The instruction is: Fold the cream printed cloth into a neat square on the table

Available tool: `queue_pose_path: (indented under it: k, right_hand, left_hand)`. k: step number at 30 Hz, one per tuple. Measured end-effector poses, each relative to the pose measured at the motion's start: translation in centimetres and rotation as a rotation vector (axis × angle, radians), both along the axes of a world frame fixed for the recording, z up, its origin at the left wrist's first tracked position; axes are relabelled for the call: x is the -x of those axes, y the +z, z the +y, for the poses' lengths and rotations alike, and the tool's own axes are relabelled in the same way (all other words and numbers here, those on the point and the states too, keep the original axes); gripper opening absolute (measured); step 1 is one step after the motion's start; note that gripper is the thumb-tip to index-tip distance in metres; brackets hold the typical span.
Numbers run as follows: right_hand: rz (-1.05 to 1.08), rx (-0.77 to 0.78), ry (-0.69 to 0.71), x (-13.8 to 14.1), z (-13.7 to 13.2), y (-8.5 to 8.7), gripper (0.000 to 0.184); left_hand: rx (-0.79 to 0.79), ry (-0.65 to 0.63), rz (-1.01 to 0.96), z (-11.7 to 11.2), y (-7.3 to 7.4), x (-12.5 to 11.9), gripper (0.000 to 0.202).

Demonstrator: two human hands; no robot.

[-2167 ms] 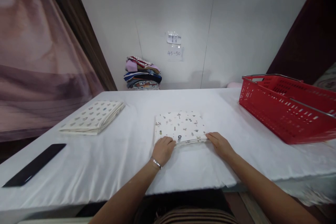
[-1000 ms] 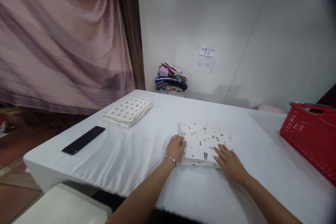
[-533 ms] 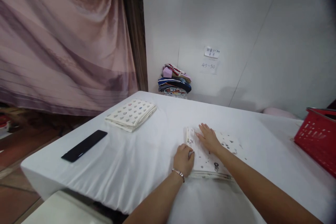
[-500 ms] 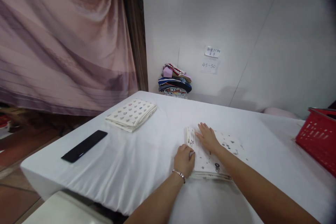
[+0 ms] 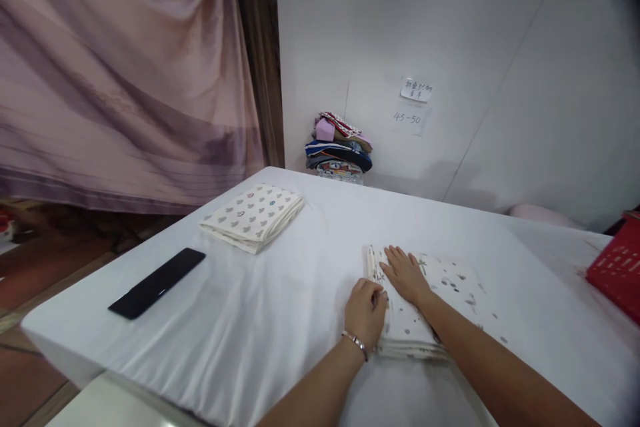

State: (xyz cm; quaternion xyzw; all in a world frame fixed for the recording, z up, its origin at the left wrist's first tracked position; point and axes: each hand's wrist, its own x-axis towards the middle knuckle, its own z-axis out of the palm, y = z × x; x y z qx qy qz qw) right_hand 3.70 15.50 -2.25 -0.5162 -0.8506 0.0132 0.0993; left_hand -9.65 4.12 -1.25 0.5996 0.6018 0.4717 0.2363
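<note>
A white cloth with small grey and black printed figures (image 5: 453, 290) lies folded in layers on the table's right half. My left hand (image 5: 367, 313), with a bracelet at the wrist, is curled at the cloth's near left edge, thumb and fingers closed on it. Flat on top of the cloth, near its left side, rests my right hand (image 5: 406, 275) with fingers stretched out. Part of the cloth is hidden under my right forearm. A second folded cloth with grey printed shapes (image 5: 257, 213) lies apart at the far left.
A black flat slab (image 5: 157, 282) lies on the left of the white-covered table (image 5: 280, 320). At the right edge stands a red basket (image 5: 617, 267). Behind the table is a pile of folded fabrics (image 5: 340, 147) by the wall, below paper notes (image 5: 413, 107). A pink curtain (image 5: 125, 80) hangs left.
The camera view has shifted slightly, so the table's things sit differently in the picture. Both hands stay on the folded cloth, in nearly the same pose.
</note>
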Motion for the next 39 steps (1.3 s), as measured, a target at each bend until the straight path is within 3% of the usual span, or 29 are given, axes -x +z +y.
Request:
queue_pose_path:
  k: [4,10,17,22,39]
  right_hand:
    - [0.0,0.012,-0.011,0.0,-0.1,0.0,0.056]
    - [0.01,0.03,-0.017,0.2,-0.4,0.4,0.054]
    - [-0.005,0.063,-0.025,0.3,-0.5,0.9,0.052]
    - [-0.012,0.106,-0.064,0.5,-0.6,1.2,0.053]
    - [0.015,0.043,-0.047,0.3,-0.4,0.8,0.05]
  left_hand:
    - [0.061,0.071,-0.087,0.9,-0.1,1.0,0.014]
    - [0.127,0.107,-0.053,2.2,-0.2,2.5,0.012]
    - [0.193,0.116,0.257,6.9,1.4,3.2,0.021]
    - [0.241,0.102,0.422,9.6,0.8,2.7,0.025]
    - [0.181,0.164,0.32,10.0,-0.3,2.2,0.025]
